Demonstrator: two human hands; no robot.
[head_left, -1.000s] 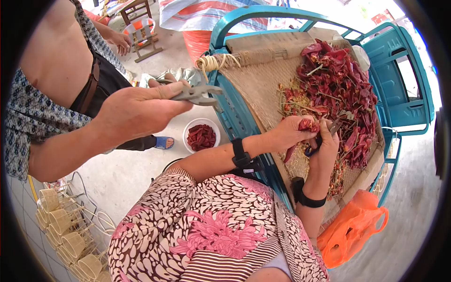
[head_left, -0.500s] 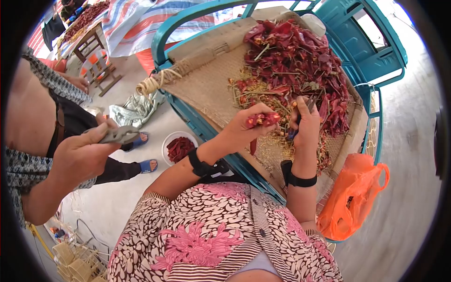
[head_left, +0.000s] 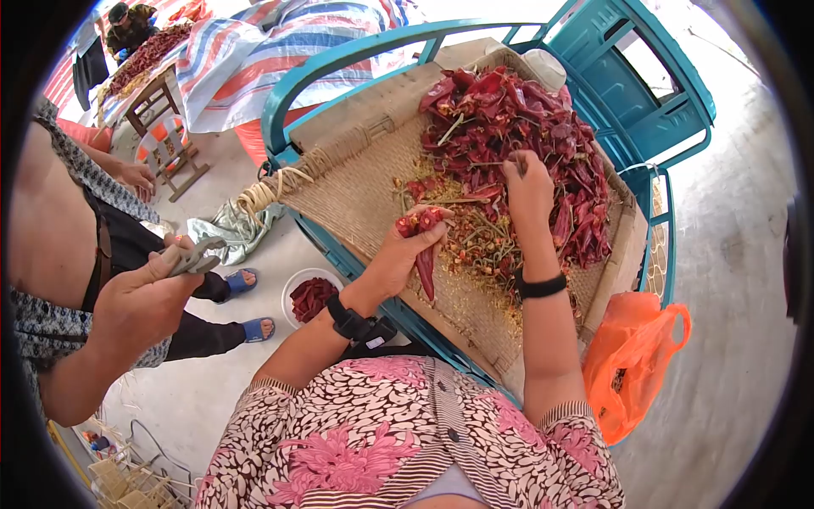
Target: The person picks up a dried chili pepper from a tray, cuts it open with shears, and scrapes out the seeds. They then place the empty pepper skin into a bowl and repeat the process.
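Observation:
My left hand (head_left: 405, 254) is closed around several dried red chili peppers (head_left: 426, 273), their cut-looking ends showing above the fingers and one long pod hanging below. Over the large pile of dried red chilies (head_left: 500, 110), my right hand (head_left: 531, 191) has its fingers pinched together at the pods. A thin stem lies by its fingertips; what it grips is hidden. Yellow seeds and loose stems (head_left: 483, 242) are scattered on the woven mat (head_left: 348, 191) beneath both hands.
The mat lies on a teal cart (head_left: 318, 68). An orange plastic bag (head_left: 627, 365) hangs at its right. Below left stands a white bowl (head_left: 288, 312) of red chilies. A person at left holds a grey tool in one hand (head_left: 140, 305). A wooden chair (head_left: 161, 110) stands behind.
My right hand has moved up and away onto the chili pile; the dark-bladed tool it held no longer shows. My left hand has drawn back toward me, still gripping chilies. The view has shifted slightly.

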